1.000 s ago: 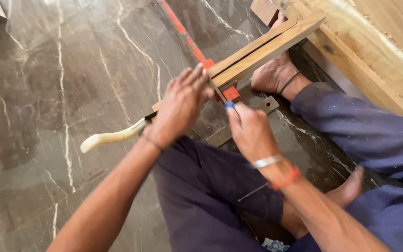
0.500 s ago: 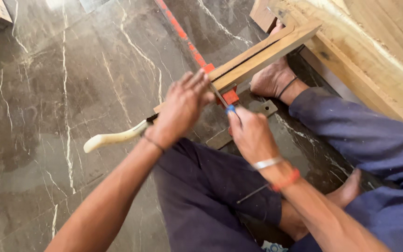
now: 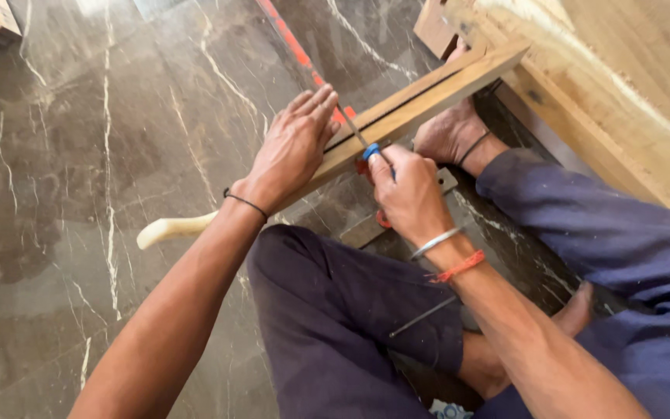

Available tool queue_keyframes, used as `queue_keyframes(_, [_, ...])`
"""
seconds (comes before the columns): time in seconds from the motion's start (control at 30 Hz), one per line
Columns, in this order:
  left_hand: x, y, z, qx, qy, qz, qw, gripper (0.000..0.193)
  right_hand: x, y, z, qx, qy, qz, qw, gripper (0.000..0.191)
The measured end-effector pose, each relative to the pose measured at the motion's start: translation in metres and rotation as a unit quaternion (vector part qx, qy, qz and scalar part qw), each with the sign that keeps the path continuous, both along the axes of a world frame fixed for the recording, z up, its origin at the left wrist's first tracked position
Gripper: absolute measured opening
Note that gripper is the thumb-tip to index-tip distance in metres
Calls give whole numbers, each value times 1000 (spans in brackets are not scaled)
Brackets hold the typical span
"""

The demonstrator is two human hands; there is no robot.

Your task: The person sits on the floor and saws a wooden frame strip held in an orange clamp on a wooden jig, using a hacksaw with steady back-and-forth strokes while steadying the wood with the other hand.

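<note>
Left hand (image 3: pixel 292 151) flat, fingers together and extended toward one o'clock, palm pressed on the wood strip (image 3: pixel 420 101), apparently to pin it against slipping. Right hand (image 3: pixel 409 194) closed around a thin pencil-like tool (image 3: pixel 366 143) with a blue band, tip set on the strip's upper face just beside the left fingertips, at about five o'clock from them; presumably held close so the pinning hand steadies the spot under the tip. Strip running from seven o'clock near the knee up to one o'clock, with a dark groove along its length, far end lying over a bare foot (image 3: pixel 447 132), which seems to serve as a prop and second clamp. Pale handle (image 3: pixel 168 229) poking out at the strip's lower left end, under the left wrist, resting on the marble floor (image 3: pixel 79 155); what it belongs to hidden by the arm. Flat metal bar (image 3: pixel 366 229) on the floor below the right hand, half covered by it. Red-orange line (image 3: pixel 292 43) running across the floor toward eleven o'clock beyond the left fingers. Large pale timber (image 3: pixel 622 85) at the upper right, just beyond the foot. Thin metal rod (image 3: pixel 420 318) lying on the dark trouser leg.
</note>
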State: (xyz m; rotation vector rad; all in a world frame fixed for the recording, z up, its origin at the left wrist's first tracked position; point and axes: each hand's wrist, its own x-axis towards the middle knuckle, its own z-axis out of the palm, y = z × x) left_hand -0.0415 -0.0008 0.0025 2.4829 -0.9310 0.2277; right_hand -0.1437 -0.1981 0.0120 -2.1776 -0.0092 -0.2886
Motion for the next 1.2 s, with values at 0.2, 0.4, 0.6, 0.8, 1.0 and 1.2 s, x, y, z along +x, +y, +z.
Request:
queue_keyframes(0.2, [-17,-1,13,15,16,12,1000,43,-14,7,21,91,72,11,993,18])
queue_keyframes(0.4, [-19,-2,7,25,14,18,999,43,-18,13,21,77,44,44,995,21])
queue_keyframes(0.6, [-42,-6,0,41,-12,5,999,47,-38,1,23,47,50,39,997,23])
queue_keyframes(0.8, [-15,0,1,23,-12,-14,1000,39,-11,11,9,7,-103,61,993,16])
queue_keyframes(1.0, [-26,-1,0,18,-16,-7,1000,43,-27,8,19,35,-2,43,998,20])
queue_keyframes(1.2, [-33,-6,-2,-1,-14,-4,1000,43,-31,4,9,26,-5,29,999,20])
